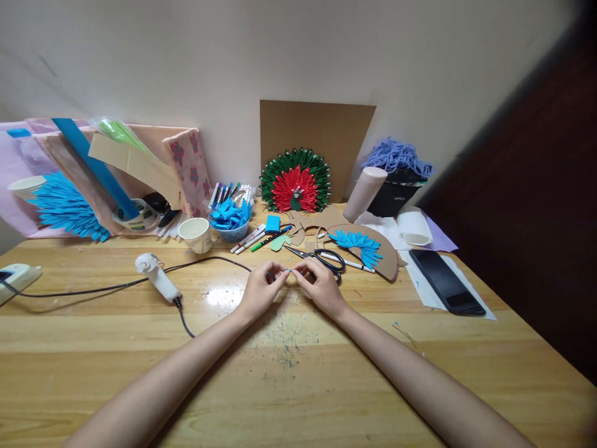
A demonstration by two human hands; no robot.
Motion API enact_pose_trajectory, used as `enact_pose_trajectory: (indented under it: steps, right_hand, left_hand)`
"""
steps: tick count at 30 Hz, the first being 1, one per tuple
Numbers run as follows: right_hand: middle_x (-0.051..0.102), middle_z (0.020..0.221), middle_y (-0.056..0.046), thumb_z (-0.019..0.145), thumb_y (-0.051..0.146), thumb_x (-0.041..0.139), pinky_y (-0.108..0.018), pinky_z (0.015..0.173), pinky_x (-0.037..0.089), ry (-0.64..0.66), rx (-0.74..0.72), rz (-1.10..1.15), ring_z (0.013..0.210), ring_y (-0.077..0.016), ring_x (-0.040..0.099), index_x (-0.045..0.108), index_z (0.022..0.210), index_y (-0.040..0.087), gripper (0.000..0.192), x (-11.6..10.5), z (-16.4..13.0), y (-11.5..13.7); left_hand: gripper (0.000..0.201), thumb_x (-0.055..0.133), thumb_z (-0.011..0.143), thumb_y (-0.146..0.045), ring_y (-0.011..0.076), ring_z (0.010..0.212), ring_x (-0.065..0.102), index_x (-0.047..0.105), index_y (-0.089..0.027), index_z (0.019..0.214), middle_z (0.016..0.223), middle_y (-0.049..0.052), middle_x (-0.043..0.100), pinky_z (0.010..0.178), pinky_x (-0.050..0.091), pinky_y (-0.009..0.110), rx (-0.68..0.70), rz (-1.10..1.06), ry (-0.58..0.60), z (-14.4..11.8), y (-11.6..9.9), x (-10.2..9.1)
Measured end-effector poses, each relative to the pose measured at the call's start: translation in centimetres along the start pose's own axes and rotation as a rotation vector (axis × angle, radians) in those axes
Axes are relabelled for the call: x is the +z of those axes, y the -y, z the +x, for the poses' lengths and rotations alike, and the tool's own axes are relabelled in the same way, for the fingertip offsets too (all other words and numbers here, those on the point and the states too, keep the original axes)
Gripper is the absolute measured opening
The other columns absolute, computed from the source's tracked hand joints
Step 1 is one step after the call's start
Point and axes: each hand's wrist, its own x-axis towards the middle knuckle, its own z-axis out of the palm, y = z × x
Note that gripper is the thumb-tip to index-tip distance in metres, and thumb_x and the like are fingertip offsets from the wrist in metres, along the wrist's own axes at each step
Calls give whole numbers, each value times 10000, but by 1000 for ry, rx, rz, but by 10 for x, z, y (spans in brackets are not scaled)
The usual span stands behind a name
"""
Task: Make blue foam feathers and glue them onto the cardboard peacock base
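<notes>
fiddly pinch right mid-frame
left hand (264, 287) and right hand (321, 287) both pinching a tiny something (290, 270), can't tell what, black scissors (318, 254) just above right.

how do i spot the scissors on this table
On the wooden table, find the person's right hand. The scissors lie just beyond it, left of the brown cardboard fan with blue petals. Black looped handles set them apart from the straight markers beside them.

Glare whitens part of the table (261, 398); the view's right edge blurs darkly.
</notes>
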Motion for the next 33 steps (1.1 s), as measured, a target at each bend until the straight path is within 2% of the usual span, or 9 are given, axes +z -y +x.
enact_pose_trajectory:
  steps: [13, 20, 33]
  right_hand:
    - [591, 763, -30, 818, 199, 528, -290, 656, 436, -54, -49, -19, 727, -167, 534, 598, 802, 199, 72, 0, -2, 1]
    - [612, 778, -38, 807, 202, 535, -320, 672, 445, -49, -84, -28, 732, -182, 535, 629, 836, 222, 100, -1, -4, 4]
    - [606, 777, -37, 785, 158, 557, -334, 704, 444, -100, -219, -101, 767, -188, 536, 639, 863, 231, 135, 0, -6, 3]
  left_hand:
    - [258, 575, 745, -377, 114, 562, 537, 613, -123, 775, 663, 32, 616, 525, 417, 223, -98, -178, 57, 1, 3, 1]
    - [246, 606, 708, -374, 98, 515, 507, 614, -130, 733, 610, 18, 602, 475, 386, 207, -160, -291, 86, 3, -2, -1]
    - [246, 657, 671, -362, 99, 499, 531, 634, -119, 653, 598, 33, 632, 473, 393, 201, -208, -401, 119, 3, -1, -5]
